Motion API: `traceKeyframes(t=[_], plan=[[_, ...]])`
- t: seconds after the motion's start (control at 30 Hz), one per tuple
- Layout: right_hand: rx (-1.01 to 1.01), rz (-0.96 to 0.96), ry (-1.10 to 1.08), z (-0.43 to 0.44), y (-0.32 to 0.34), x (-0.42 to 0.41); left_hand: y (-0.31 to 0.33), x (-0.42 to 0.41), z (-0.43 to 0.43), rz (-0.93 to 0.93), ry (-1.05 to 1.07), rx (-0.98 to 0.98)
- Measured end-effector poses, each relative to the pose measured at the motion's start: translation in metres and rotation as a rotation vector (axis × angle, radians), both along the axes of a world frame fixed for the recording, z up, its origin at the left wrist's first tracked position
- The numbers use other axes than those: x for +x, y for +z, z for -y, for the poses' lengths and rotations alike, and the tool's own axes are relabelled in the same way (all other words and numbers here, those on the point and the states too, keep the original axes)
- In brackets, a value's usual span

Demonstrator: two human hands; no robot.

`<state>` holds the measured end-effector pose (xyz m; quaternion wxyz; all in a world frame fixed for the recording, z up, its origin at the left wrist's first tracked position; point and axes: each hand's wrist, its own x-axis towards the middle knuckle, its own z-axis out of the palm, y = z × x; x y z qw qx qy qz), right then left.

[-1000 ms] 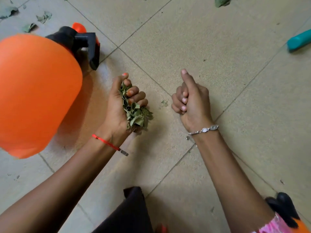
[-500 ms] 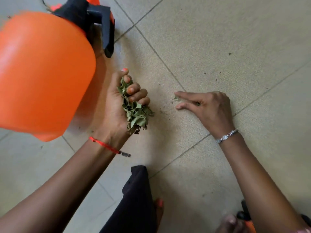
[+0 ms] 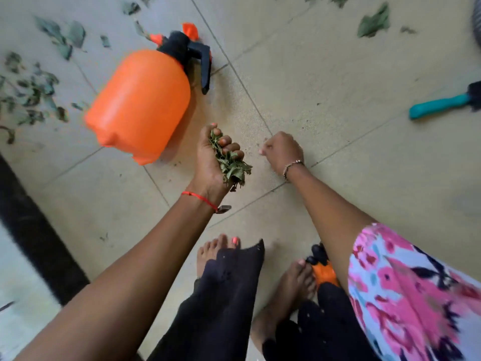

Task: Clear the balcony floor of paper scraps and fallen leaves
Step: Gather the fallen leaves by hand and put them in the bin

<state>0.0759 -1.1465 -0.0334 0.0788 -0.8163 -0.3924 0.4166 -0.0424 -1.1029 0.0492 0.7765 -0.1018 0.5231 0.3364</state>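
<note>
My left hand grips a bunch of green leaves, palm turned up, just above the tiled balcony floor. Close to its right, my right hand hovers with fingers curled and fingertips pinched together toward the bunch, as on a tiny leaf scrap too small to make out. Loose fallen leaves lie scattered at the far left. A larger leaf and smaller bits lie at the top right.
An orange spray bottle with a black trigger lies on its side just left of my left hand. A teal-handled brush lies at the right edge. A black strip borders the floor at the left. My bare feet stand below, with an orange-and-black object beside them.
My right hand lifted off the floor, where its fingers touched a small leaf scrap, and curled closed. The view pulled back and up; the left hand still holds its leaves.
</note>
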Motion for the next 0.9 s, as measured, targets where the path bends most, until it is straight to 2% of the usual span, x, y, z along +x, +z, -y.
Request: traceKeyframes(t=[0.07, 0.17, 0.2, 0.27, 0.37, 0.47, 0.6, 0.77, 0.9], plan=[[0.024, -0.437, -0.359, 0.003, 0.064, -0.006, 0.045, -0.001, -0.004, 0.004, 0.023, -0.023], [0.148, -1.096, -0.831, 0.0, 0.196, -0.009, 0.139, 0.003, -0.019, 0.042, 0.115, -0.029], [0.195, -1.251, -0.944, -0.003, 0.244, -0.008, 0.179, 0.005, -0.028, 0.054, 0.141, -0.016], [0.295, -1.438, -1.094, -0.015, 0.344, -0.002, 0.265, 0.012, -0.045, 0.088, 0.171, 0.011], [0.488, -1.438, -1.209, -0.044, 0.491, -0.001, 0.402, 0.028, -0.067, 0.138, 0.172, 0.053], [0.794, -1.42, -1.305, -0.067, 0.632, -0.004, 0.543, 0.043, -0.08, 0.188, 0.148, 0.151], [1.034, -1.487, -1.246, -0.08, 0.772, -0.01, 0.674, 0.058, -0.081, 0.346, 0.169, 0.326], [1.114, -1.534, -1.108, -0.083, 0.859, 0.018, 0.755, 0.092, -0.081, 0.384, 0.177, 0.431], [1.07, -1.467, -1.111, -0.083, 0.869, 0.049, 0.773, 0.127, -0.082, 0.328, 0.191, 0.433]])
